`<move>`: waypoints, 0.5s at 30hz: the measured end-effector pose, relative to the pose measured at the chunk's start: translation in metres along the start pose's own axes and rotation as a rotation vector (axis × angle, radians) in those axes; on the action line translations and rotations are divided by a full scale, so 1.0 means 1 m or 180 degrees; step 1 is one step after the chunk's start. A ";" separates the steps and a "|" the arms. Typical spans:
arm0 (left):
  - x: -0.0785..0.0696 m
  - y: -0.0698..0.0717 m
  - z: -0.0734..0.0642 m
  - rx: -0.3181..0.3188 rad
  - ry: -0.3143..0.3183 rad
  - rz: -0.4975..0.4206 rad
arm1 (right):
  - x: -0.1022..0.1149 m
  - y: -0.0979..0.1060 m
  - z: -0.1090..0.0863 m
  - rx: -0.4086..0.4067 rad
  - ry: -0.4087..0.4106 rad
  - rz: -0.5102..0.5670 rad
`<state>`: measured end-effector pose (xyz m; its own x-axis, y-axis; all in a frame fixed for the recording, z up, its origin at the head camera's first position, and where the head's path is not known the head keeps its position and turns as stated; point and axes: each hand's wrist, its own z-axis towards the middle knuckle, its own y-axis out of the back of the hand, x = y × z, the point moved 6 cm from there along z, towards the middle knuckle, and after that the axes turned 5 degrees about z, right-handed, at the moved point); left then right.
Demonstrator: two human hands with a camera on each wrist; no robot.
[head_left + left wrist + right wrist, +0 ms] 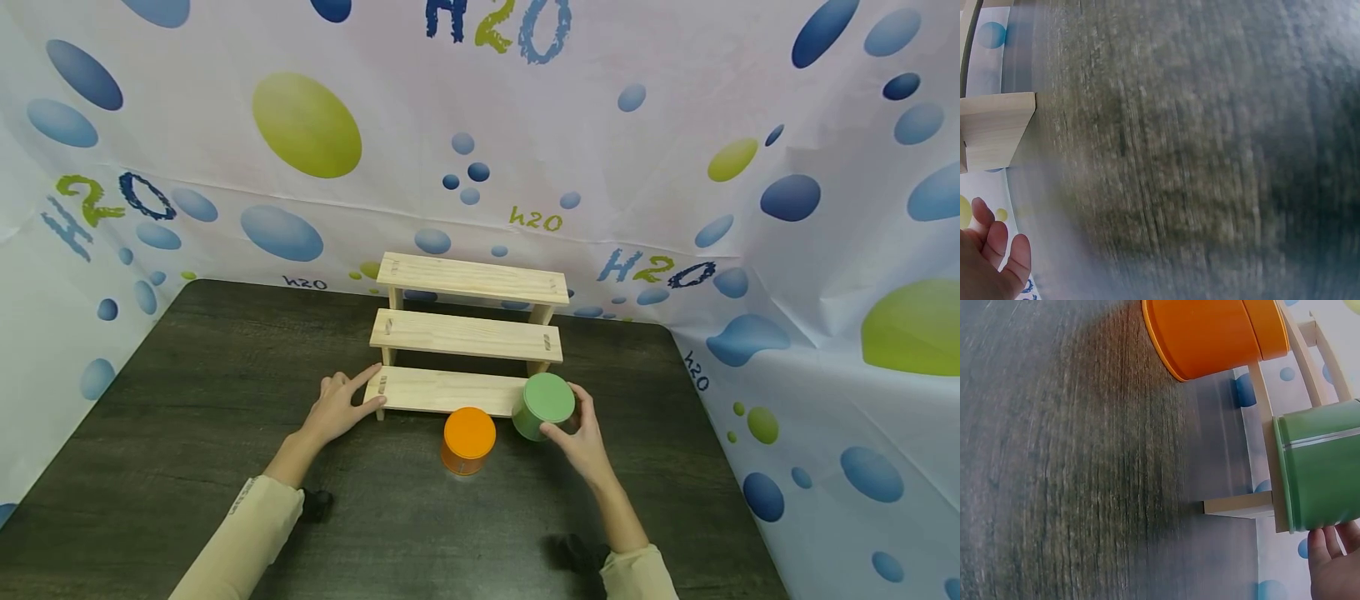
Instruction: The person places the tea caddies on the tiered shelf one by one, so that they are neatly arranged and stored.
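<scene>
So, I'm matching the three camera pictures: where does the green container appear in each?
Head: green container right of centre, below the middle, in the right hand.
Left wrist: not in it.
Right wrist: at the right edge, partly cut off.
Shared landmark: the wooden stand, visible in all three.

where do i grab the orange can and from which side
Probably grip the orange can by its round wall, below the lid, coming from the near left. It stands upright, so fingers and thumb could press opposite sides of the wall; the green can is close on its right and the stand lies behind.
</scene>
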<state>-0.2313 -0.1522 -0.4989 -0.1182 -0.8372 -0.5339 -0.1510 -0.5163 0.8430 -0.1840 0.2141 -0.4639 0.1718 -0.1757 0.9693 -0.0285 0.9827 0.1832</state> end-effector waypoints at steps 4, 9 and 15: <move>0.000 0.000 0.000 -0.0022 -0.0016 0.0017 | -0.001 0.000 0.002 -0.0046 -0.0019 0.0072; -0.001 0.001 0.000 -0.0022 -0.0019 0.0019 | 0.010 -0.002 0.004 -0.0068 -0.0084 0.0093; -0.002 0.002 -0.001 -0.0019 -0.0009 0.0019 | 0.025 -0.006 0.005 -0.0116 -0.0137 0.0115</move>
<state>-0.2307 -0.1517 -0.4963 -0.1219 -0.8398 -0.5291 -0.1444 -0.5124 0.8465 -0.1848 0.2035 -0.4395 0.1288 -0.1417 0.9815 0.0020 0.9898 0.1426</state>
